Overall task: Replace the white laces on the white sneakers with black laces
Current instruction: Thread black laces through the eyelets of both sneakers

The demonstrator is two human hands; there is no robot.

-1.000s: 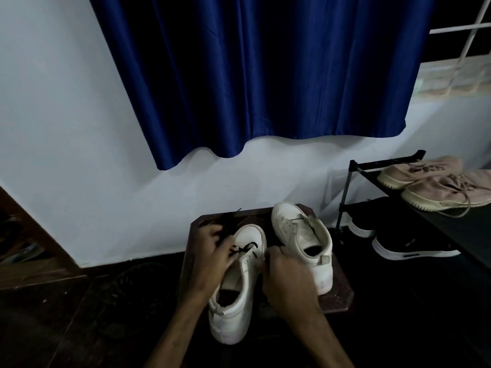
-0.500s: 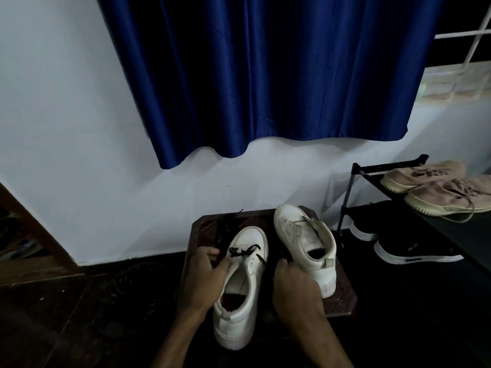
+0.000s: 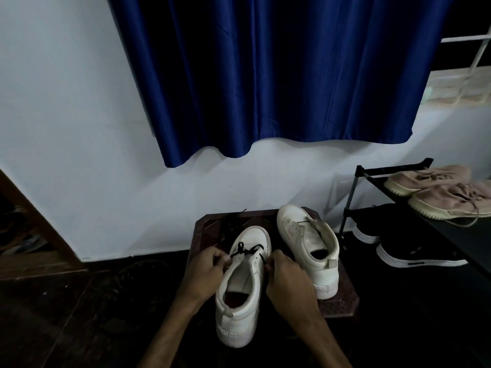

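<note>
A blue curtain (image 3: pixel 279 75) hangs over the wall. At right, a black shoe rack (image 3: pixel 350 200) holds beige and black shoes; any marks on them are too small to read. On a low wooden stool (image 3: pixel 342 305) stand the nearer sneaker (image 3: pixel 239 301) and, unlaced, the farther sneaker (image 3: pixel 310 243). The left hand (image 3: pixel 204 272) and right hand (image 3: pixel 289 277) flank the nearer one, their curled fingers each pinching an end of the black lace (image 3: pixel 245 251) crossed at its front eyelets.

- The left hand (image 3: pixel 206 272) is coming back up beside the near sneaker (image 3: pixel 240 288), pinching the black lace (image 3: pixel 245 251).
- The right hand (image 3: pixel 288 277) is closing in on the other lace end.
</note>
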